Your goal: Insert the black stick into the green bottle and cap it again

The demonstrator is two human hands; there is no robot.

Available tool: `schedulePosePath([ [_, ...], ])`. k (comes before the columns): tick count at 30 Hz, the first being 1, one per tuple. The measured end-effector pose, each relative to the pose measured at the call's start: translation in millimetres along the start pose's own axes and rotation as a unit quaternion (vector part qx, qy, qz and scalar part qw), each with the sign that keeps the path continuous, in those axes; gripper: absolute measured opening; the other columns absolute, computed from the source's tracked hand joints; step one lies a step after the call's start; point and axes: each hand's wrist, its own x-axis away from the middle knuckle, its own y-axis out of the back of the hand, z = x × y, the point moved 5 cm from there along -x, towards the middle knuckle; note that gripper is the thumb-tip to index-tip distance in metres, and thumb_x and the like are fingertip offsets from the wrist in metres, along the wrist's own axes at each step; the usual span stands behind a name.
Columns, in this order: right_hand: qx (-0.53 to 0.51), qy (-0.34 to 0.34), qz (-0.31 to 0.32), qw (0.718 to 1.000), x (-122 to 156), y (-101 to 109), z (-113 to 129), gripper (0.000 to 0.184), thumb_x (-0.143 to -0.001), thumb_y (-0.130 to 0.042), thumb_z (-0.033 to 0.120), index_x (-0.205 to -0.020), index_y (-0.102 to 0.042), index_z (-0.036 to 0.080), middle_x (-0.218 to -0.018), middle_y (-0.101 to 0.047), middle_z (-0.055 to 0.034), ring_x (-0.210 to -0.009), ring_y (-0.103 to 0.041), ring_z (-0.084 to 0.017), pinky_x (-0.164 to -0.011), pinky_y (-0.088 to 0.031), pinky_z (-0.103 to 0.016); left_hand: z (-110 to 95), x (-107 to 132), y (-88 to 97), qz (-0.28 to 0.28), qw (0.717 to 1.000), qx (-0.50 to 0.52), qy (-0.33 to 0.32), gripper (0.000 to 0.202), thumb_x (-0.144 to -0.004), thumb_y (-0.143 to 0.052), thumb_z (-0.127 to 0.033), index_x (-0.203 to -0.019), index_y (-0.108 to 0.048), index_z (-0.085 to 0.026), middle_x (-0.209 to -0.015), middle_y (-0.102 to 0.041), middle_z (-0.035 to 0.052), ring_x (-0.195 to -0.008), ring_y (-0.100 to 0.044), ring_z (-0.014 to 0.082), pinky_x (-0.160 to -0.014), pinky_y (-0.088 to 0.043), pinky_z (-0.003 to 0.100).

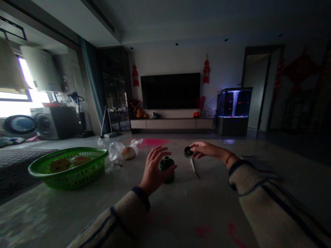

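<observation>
A small dark green bottle (167, 168) stands on the pale table (201, 206). My left hand (154, 169) sits just to its left, fingers spread and curved around it, thumb touching its side. My right hand (204, 150) is a little further back and to the right, fingers pinched on a small round dark cap (188, 151). A thin stick with a white part (193, 166) hangs from the cap toward the table. Both sleeves are cream with dark stripes.
A green plastic basket (67, 166) with round yellowish food stands at the left. Behind it lies a clear plastic bag with a bun (123, 150). Beyond the table are a TV (170, 91), a lit fish tank (234, 109) and a washing machine (50, 121).
</observation>
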Motion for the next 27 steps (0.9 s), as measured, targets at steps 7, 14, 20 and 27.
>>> schedulePosePath([
  [7, 0.147, -0.181, -0.017, 0.972, 4, 38, -66, 0.019, -0.080, -0.048, 0.029, -0.091, -0.054, 0.014, -0.099, -0.061, -0.0094, -0.063, -0.060, -0.011, -0.054, -0.044, -0.022, 6, 1, -3.2, -0.003, 1.000, -0.007, 0.017, 0.029, -0.070, -0.065, -0.033, -0.095, -0.057, -0.022, -0.110, -0.059, 0.0059, -0.110, -0.048, 0.0231, -0.095, -0.036, 0.048],
  [14, 0.190, -0.239, 0.013, 0.952, 10, 44, -81, 0.026, -0.080, -0.047, 0.036, -0.090, -0.056, 0.015, -0.092, -0.063, -0.0079, -0.060, -0.060, -0.012, -0.058, -0.046, -0.027, 12, 3, -5.6, -0.002, 0.999, -0.010, 0.041, 0.026, -0.071, -0.064, -0.031, -0.095, -0.057, -0.022, -0.108, -0.059, 0.0057, -0.106, -0.050, 0.0223, -0.094, -0.037, 0.048],
  [20, 0.173, -0.256, 0.008, 0.951, 13, 45, -81, 0.035, -0.077, -0.051, 0.046, -0.092, -0.055, 0.015, -0.093, -0.061, -0.0085, -0.064, -0.060, -0.012, -0.061, -0.047, -0.027, 14, 3, -6.1, 0.002, 0.999, -0.011, 0.043, 0.025, -0.072, -0.063, -0.030, -0.094, -0.057, -0.022, -0.108, -0.059, 0.0053, -0.106, -0.050, 0.0219, -0.093, -0.037, 0.047],
  [27, 0.167, -0.238, 0.020, 0.957, 19, 48, -80, 0.031, -0.078, -0.053, 0.042, -0.090, -0.056, 0.014, -0.095, -0.062, -0.0100, -0.070, -0.062, -0.014, -0.059, -0.047, -0.024, 16, 5, -7.0, 0.008, 0.999, -0.005, 0.046, 0.021, -0.071, -0.063, -0.028, -0.091, -0.057, -0.022, -0.106, -0.059, 0.0042, -0.101, -0.053, 0.0211, -0.089, -0.040, 0.044],
])
